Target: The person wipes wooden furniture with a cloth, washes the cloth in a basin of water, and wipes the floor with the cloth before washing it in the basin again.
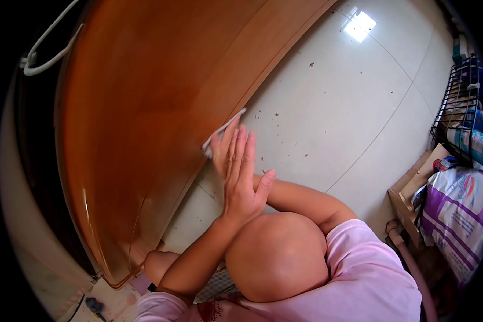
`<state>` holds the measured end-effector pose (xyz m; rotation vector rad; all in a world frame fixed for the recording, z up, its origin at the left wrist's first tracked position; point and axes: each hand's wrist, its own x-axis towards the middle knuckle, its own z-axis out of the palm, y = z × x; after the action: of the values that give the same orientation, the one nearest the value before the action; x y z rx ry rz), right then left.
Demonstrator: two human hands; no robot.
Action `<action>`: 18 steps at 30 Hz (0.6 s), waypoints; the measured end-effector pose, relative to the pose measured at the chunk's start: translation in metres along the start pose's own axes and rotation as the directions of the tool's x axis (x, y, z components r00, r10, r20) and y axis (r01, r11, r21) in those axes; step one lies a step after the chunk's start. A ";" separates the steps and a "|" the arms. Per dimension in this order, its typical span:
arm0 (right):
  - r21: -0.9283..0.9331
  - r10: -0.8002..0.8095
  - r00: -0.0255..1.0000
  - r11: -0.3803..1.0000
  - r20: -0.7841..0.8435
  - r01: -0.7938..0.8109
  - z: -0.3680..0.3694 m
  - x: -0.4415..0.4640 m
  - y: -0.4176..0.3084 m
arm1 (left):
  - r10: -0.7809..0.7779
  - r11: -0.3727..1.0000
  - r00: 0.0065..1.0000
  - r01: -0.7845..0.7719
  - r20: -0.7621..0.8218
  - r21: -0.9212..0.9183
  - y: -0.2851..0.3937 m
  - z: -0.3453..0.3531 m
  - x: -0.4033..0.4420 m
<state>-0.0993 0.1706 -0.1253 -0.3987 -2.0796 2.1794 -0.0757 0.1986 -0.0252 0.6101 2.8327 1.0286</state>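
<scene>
A large glossy reddish-brown wooden panel (pixel 161 86) fills the left of the head view, its long edge running diagonally. My right hand (pixel 218 158) reaches across to that edge and presses a white cloth (pixel 224 130) against it. Most of the right hand is hidden behind my left hand (pixel 242 180). The left hand's fingers are straight and close together, with the thumb apart. It holds nothing and overlaps the right hand; whether the two touch is not clear. A bent bare knee (pixel 276 257) is just below the hands.
Small dark crumbs lie scattered on the pale tiled floor (pixel 354 107). On the right are a black wire rack (pixel 459 102) with packages, a purple-and-white bag (pixel 456 214) and a cardboard piece (pixel 413 182). A white cable (pixel 48 64) hangs at upper left.
</scene>
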 end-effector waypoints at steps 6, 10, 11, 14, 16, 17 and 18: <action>-0.194 -0.064 0.991 0.977 0.115 0.086 0.009 -0.017 0.012 | -0.023 0.996 1.000 0.022 0.008 0.087 0.003 -0.009 -0.004; -0.103 -0.103 0.991 0.988 0.083 0.111 -0.005 0.015 0.017 | 0.028 0.999 0.999 -0.028 -0.016 0.024 0.002 -0.008 0.001; 0.055 -0.098 0.994 0.994 0.052 0.095 -0.013 0.030 0.016 | 0.043 0.999 0.999 -0.043 -0.010 0.017 0.004 -0.008 0.004; 0.105 -0.067 0.997 0.992 0.032 0.064 -0.052 0.083 0.002 | -0.059 0.998 0.998 0.059 0.029 -0.034 0.011 -0.010 0.017; 0.024 -0.151 0.987 0.988 -0.056 0.153 -0.072 0.115 -0.002 | -0.047 0.998 0.998 0.048 0.040 -0.029 0.011 -0.008 0.029; 0.073 -0.160 0.983 0.983 -0.094 0.167 -0.081 0.131 -0.004 | -0.054 0.998 0.998 0.055 0.040 -0.021 0.011 -0.006 0.036; 0.128 -0.147 0.981 0.978 -0.130 0.164 -0.092 0.147 -0.011 | -0.056 0.998 0.997 0.057 0.054 -0.022 0.012 -0.004 0.043</action>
<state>-0.2178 0.2968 -0.1344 -0.3315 -1.8208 2.1356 -0.1117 0.2213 -0.0115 0.5432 2.7708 1.0196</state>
